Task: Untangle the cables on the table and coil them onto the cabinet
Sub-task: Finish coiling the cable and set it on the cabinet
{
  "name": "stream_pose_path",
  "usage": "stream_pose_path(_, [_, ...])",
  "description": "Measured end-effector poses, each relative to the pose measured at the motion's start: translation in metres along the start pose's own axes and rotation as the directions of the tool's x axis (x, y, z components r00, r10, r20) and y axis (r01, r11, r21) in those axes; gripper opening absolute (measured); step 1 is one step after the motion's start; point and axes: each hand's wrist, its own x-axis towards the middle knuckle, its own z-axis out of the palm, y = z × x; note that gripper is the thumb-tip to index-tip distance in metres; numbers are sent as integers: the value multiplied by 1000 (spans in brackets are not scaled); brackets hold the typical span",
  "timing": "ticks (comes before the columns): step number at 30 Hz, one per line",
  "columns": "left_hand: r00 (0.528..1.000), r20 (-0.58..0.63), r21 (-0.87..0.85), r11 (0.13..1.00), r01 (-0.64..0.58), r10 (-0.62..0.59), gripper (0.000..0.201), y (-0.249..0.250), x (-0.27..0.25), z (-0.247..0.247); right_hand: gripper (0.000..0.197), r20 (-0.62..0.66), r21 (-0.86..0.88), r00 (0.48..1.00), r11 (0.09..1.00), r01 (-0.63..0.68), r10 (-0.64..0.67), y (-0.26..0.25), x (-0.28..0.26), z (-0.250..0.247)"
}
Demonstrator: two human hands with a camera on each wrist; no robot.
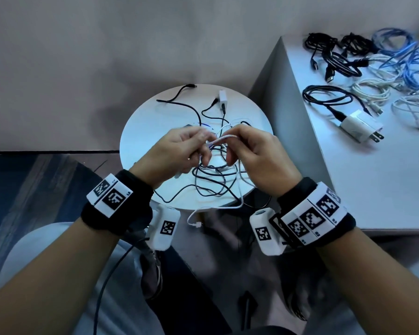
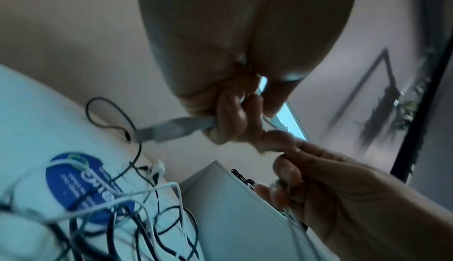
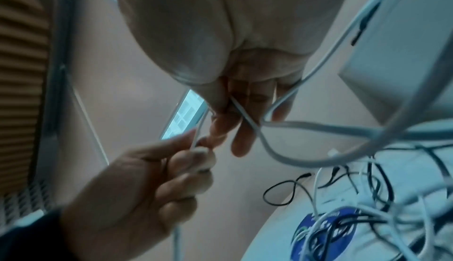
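So closest in, both hands are up over the near half of the round tabletop [image 1: 136, 131], working the same white cable [image 1: 221, 139]. The left hand [image 1: 179, 151] has its fingers [image 2: 228, 118] curled tight round the plug end, and from the left wrist view the USB plug [image 2: 157, 132] pokes out sideways away from the right hand. The right hand [image 1: 254, 153] pinches the cord just beside it, so the short held stretch runs roughly left to right between them. Honestly neither hand is nearer, they're both on it.

The rest of that white cable loops down from the right hand, crosses the tangle of black cables [image 1: 215, 175] lying on the tabletop, and its far plug [image 1: 196, 224] dangles off the near edge. My guess is the next pull has to go up and toward the left, feeding the cord out through the black loops.

It's thin, floppy, pale, and will snag easily.

Further back sits a white charger [image 1: 222, 97], and off to the right the cabinet [image 1: 348, 180] already carries several coiled cables [image 1: 370, 93].
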Motion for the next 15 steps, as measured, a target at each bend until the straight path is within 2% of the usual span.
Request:
stream_pose_path(2, [990, 124, 105, 993, 53, -66, 49, 2, -2, 2, 18, -8, -16, 1000, 1000, 18, -18, 1, -2, 0])
stream_pose_path(3, [982, 177, 48, 997, 59, -67, 49, 2, -4, 2, 21, -6, -36, 1000, 999, 8, -8, 3, -3, 1])
stream_pose_path(5, [977, 212, -279, 957, 79, -18, 45, 5, -5, -2, 27, 16, -65, 999, 997, -39, 41, 7, -3, 2])
stream_pose_path(7, [992, 129, -601, 796, 70, 11, 39, 8, -4, -5, 29, 69, -33, 993, 995, -91, 93, 10, -2, 4])
stream_pose_path(8, [998, 58, -683, 730, 33, 10, 37, 8, -3, -7, 30, 102, -23, 989, 994, -105, 107, 10, -2, 6])
stream_pose_path(11, [994, -99, -768, 632, -102, 40, 41, 7, 1, -9, 32, 273, -125, 958, 991, -50, 83, 4, -10, 23])
stream_pose_path(13, [991, -122, -757, 640, -133, 61, 44, 6, 1, -12, 32, 411, -251, 910, 967, 49, 60, -3, -22, 37])
stream_pose_path(15, [990, -136, -608, 785, -122, 49, 44, 8, 2, -12, 30, 472, -249, 881, 963, 106, 25, -10, -30, 43])
